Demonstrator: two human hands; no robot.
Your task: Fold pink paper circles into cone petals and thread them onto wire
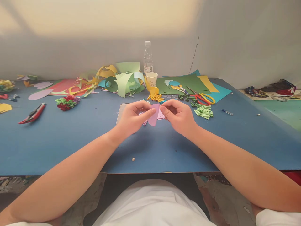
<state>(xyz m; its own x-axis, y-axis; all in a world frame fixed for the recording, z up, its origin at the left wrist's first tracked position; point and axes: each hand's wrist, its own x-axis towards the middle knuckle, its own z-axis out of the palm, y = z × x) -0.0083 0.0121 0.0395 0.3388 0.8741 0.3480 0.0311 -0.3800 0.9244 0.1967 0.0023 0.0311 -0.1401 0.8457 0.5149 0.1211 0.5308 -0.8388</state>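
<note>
A folded piece of light purple paper (153,118) is raised over the table between my hands. My left hand (134,116) pinches it with the thumb laid across its face. Thumb and fingertips of my right hand (179,116) are closed at the paper's upper right edge. Behind the held piece, pink-purple paper pieces (161,115) lie on the table, partly hidden by my hands. Just beyond my fingers sits a heap of folded yellow paper pieces (155,94). Folded light green paper cones (203,111) lie to the right of my right hand.
Red and yellow-handled scissors (204,98) rest by dark green sheets (169,86). Behind stand a paper cup (151,79) and a plastic bottle (148,58). Leftward are red-handled pliers (33,114), a paper flower ball (67,102) and paper scraps (125,83). A pen (227,112) lies right.
</note>
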